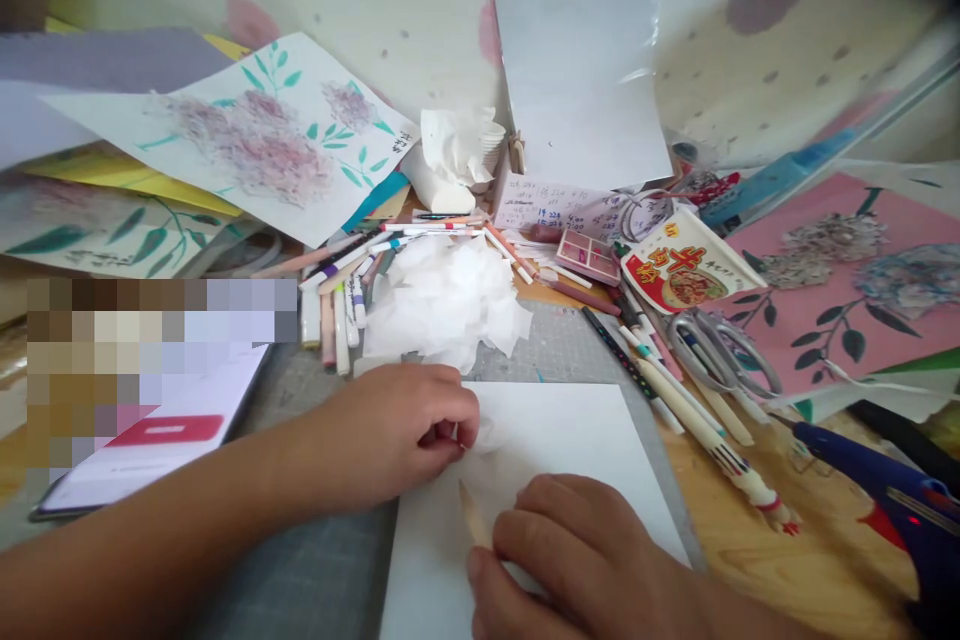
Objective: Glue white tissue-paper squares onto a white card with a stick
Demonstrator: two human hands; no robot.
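My left hand [416, 428] is closed in a pinch over the upper left part of a white sheet of paper [577, 425]. Beside its fingertips lies a faint, thin white scrap [491, 432]; what the fingers themselves hold is hidden. In my right hand [589, 560], low over the same sheet, is a slim wooden stick [472, 512] with a tapered tip pointing up toward the left hand. Just beyond the sheet sits a loose pile of thin white paper pieces [446, 295]. A grey cutting mat [322, 520] lies under the sheet.
Pens and markers [341, 320] surround the pile. A phone [172, 460] lies at left. To the right are scissors [720, 350], a novelty pen [712, 430] and a blue glue gun [877, 470]. Flower pictures [300, 205] stand behind; another [832, 290] is at right.
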